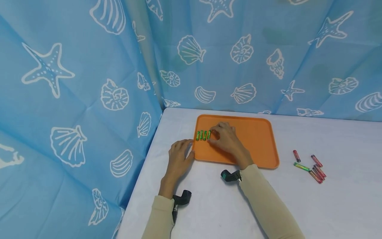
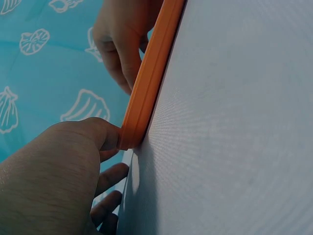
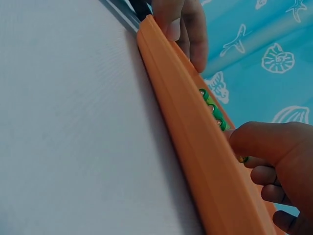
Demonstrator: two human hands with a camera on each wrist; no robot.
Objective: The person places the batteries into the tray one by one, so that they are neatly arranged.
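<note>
Several green batteries [image 1: 201,135] lie side by side in a row at the left end of an orange tray [image 1: 250,139]. My right hand [image 1: 227,140] reaches over the tray and pinches the rightmost green battery [image 1: 209,134] of the row between thumb and forefinger. In the right wrist view, battery ends [image 3: 212,108] peek above the tray's rim, and the thumb partly hides the pinched one. Beside the tray's left edge, my left hand [image 1: 178,158] touches the rim with its fingers fairly straight. Its thumb meets the tray's corner in the left wrist view.
Right of the tray, several red batteries [image 1: 316,161] and one green battery [image 1: 301,166] lie loose on the white tablecloth [image 1: 209,205]. A blue shell-patterned curtain [image 1: 215,76] borders the table at the back and left. Each wrist wears a black camera mount [image 1: 182,198].
</note>
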